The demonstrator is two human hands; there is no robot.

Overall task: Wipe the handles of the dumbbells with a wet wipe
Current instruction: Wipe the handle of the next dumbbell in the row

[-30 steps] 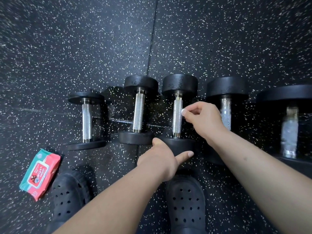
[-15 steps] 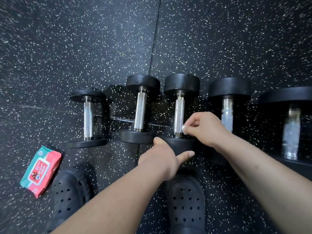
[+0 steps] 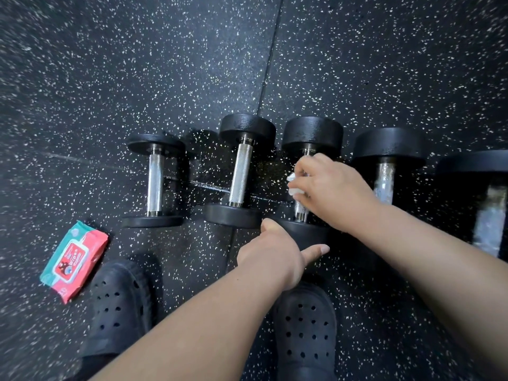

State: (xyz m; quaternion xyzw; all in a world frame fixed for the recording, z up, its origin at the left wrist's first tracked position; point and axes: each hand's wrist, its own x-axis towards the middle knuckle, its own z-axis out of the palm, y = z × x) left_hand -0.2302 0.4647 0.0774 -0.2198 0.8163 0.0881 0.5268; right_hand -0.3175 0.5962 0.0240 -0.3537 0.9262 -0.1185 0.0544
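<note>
Several black dumbbells with metal handles lie in a row on the speckled rubber floor. My right hand is wrapped around the handle of the middle dumbbell, holding a white wet wipe against it. My left hand grips the near weight head of that same dumbbell. To its left lie a medium dumbbell and a small dumbbell. To its right are a larger dumbbell and another larger dumbbell, whose handles look wet and shiny.
A red and teal pack of wipes lies on the floor at the left. My two black perforated clogs, the left clog and the right clog, stand just below the dumbbells. Floor mat seams run past the row.
My right hand slid down the middle handle to its near end, then back up to the upper middle, with the wipe showing. My left hand stayed on the near weight head.
</note>
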